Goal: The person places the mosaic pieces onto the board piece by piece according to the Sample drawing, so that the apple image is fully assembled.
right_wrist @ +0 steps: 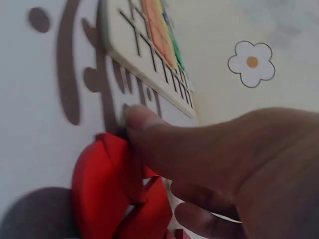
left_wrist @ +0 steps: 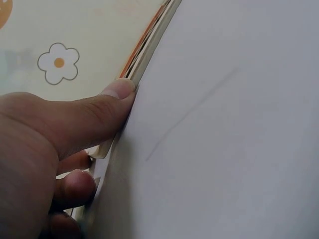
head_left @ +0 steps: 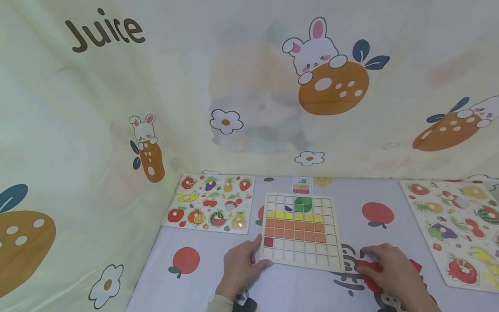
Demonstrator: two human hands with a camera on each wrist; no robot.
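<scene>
I'd judge my picture on the board (head_left: pixel 300 258) to be well past halfway. The green piece (head_left: pixel 303 204) sits near the top, with a small blue piece (head_left: pixel 288 208) just to its left. Below these runs a yellow row (head_left: pixel 294 216), then 2 orange rows (head_left: pixel 295 229). Under the orange I have only 1 red square (head_left: pixel 268 242), at the left end; the rest of that row and the row beneath are bare. The little card (head_left: pixel 302 185) standing behind the board shows red along its bottom, so red looks to be what is left. My left hand (head_left: pixel 241 262) holds the near left corner of the board, thumb against the near edge and index finger along the side, so the gap between them is only the corner's width. My right hand (head_left: pixel 393 266) is over the loose red pieces (right_wrist: pixel 99 189) on the table, right of the board. Its thumb and index finger are parted, with nothing pinched that I can see; whether the thumb touches red, I cannot tell
</scene>
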